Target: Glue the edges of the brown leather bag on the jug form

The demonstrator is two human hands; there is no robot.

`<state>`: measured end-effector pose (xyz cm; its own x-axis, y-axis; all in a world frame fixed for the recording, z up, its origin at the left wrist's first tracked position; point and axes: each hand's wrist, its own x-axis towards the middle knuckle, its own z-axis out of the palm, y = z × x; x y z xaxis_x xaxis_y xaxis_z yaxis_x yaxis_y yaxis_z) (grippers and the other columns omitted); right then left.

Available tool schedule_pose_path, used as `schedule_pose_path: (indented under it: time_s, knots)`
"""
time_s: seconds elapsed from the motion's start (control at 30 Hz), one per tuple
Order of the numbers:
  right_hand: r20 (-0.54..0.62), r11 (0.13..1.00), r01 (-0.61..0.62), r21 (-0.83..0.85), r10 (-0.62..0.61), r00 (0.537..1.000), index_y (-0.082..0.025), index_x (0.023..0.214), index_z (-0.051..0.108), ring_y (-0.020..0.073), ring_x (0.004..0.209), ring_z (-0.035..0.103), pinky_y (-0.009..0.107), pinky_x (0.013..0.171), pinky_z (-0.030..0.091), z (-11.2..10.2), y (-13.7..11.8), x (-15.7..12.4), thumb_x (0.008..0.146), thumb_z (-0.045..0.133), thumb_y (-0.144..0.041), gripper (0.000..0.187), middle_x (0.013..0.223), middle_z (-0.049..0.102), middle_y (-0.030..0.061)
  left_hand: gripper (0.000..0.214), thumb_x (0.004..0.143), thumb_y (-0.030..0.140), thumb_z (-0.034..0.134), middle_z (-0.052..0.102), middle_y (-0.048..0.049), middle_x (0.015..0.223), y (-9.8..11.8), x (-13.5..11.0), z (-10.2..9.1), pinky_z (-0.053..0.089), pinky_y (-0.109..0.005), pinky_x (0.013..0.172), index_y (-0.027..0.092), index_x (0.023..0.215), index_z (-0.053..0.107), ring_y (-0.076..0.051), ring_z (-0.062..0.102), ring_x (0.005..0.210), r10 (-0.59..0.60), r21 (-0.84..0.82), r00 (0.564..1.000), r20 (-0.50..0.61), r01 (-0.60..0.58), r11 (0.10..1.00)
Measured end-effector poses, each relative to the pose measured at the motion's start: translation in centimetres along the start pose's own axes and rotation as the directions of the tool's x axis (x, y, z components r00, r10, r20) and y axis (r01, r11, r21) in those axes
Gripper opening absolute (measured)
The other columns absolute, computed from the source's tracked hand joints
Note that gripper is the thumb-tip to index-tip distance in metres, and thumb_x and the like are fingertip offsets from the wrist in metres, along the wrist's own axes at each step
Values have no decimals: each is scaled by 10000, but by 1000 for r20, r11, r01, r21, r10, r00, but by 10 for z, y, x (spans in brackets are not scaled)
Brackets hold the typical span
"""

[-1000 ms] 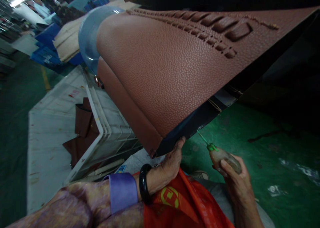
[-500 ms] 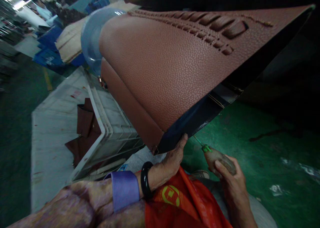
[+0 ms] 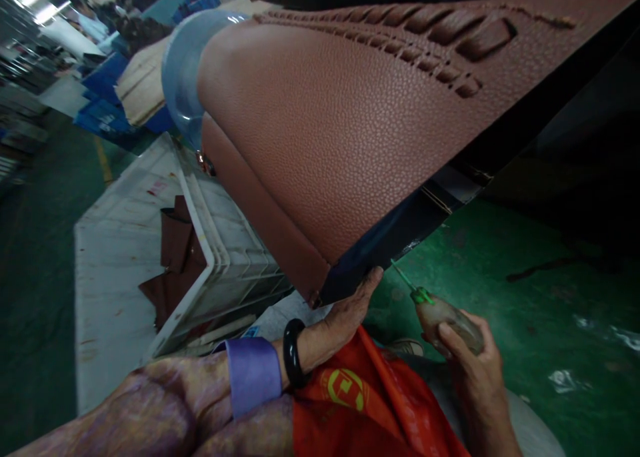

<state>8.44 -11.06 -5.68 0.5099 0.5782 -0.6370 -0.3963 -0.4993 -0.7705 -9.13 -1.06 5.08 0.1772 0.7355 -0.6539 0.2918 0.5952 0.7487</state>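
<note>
A brown pebbled leather bag piece with woven strips along its top fills the middle, its dark inner side showing at the open edge. My left hand wears a black bangle and holds the lower edge from beneath; some of its fingers are hidden under the piece. My right hand is closed around a cloudy squeeze bottle with a thin green nozzle. The nozzle tip sits just off the dark edge, close to my left fingertips, and I cannot tell whether it touches.
A clear bluish round plastic container stands behind the leather's far end. To the left, a grey-white crate holds brown leather pieces. Blue bins are farther back. A red apron covers my lap above the green floor.
The right hand and bottle have shifted slightly right, and the nozzle tip, hidden behind the edge before, now shows. The leather's right end looks nearer and higher. The left hand keeps its hold.
</note>
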Motion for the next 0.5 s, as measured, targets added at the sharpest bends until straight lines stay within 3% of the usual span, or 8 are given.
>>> schedule_pose_path:
  time_s: [0.1, 0.2, 0.33, 0.5]
  knots:
    - [111, 1000, -14, 6, 13, 994, -204, 960, 610, 163, 635, 582, 258, 566, 445, 1, 3, -11, 460, 899, -511, 654, 744, 660, -13, 521, 887, 508, 505, 585, -83, 1411, -1, 0, 2, 158, -482, 1271, 234, 1317, 609, -273, 370, 1456, 3, 10, 998, -65, -3, 1000]
    - [133, 1000, -17, 0, 16, 991, -205, 950, 612, 170, 648, 587, 266, 582, 454, 4, 4, -18, 472, 889, -518, 635, 750, 658, -8, 403, 872, 537, 561, 717, -87, 1174, -2, 0, 3, 321, -512, 1207, 255, 1127, 694, -294, 486, 1371, -18, 37, 994, -112, 22, 999]
    - [79, 1000, 4, -22, -2, 997, -206, 952, 620, 172, 681, 592, 260, 605, 452, 7, 5, -19, 486, 883, -522, 622, 759, 657, -11, 291, 810, 494, 666, 743, -68, 995, -2, -5, 0, 524, -435, 1018, 242, 940, 732, -301, 608, 1214, -38, 52, 997, -74, 42, 998]
    - [56, 999, -38, 8, 37, 998, -206, 954, 620, 172, 662, 595, 263, 597, 457, 8, 6, -17, 430, 897, -517, 669, 763, 666, -10, 392, 764, 567, 690, 703, -59, 801, -6, -15, -10, 576, -354, 754, 201, 897, 737, -247, 682, 872, -61, 7, 997, -54, 62, 998]
